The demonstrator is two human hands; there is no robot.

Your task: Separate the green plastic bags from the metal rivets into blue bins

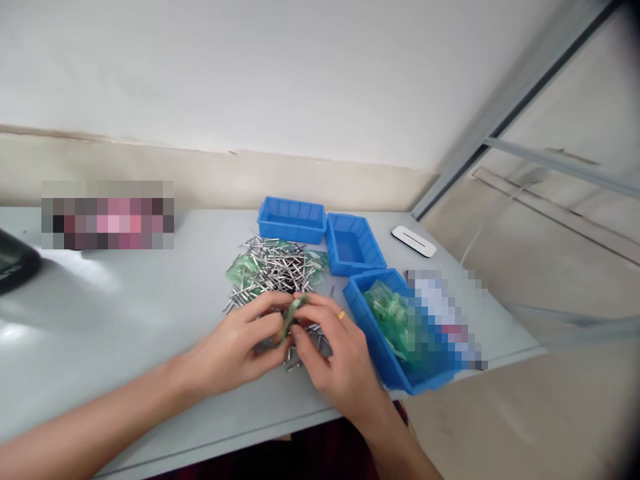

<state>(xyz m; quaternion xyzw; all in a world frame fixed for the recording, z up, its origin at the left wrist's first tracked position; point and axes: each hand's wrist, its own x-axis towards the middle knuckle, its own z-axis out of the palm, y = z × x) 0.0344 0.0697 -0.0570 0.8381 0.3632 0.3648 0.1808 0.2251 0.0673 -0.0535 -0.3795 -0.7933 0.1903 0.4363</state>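
Observation:
Between my two hands is a small green plastic bag [290, 319], bunched up and partly hidden by the fingers. My left hand [245, 343] pinches it from the left, fingers closed. From the right, my right hand [335, 347], with a gold ring on one finger, grips the same bag. Just beyond and under the hands lies a heap of thin metal rivets [283, 263], silvery and loose, with green plastic [240, 270] showing beneath. Whether the bag in my hands contains rivets is hidden.
Two blue bins [293, 230] [353, 247] stand behind the heap. Right of my hands, a larger blue bin [357, 300] holds green plastic bags [390, 310]. A white flat device [414, 241] lies at the back right. A dark object [15, 260] sits at the left edge; two areas are pixelated.

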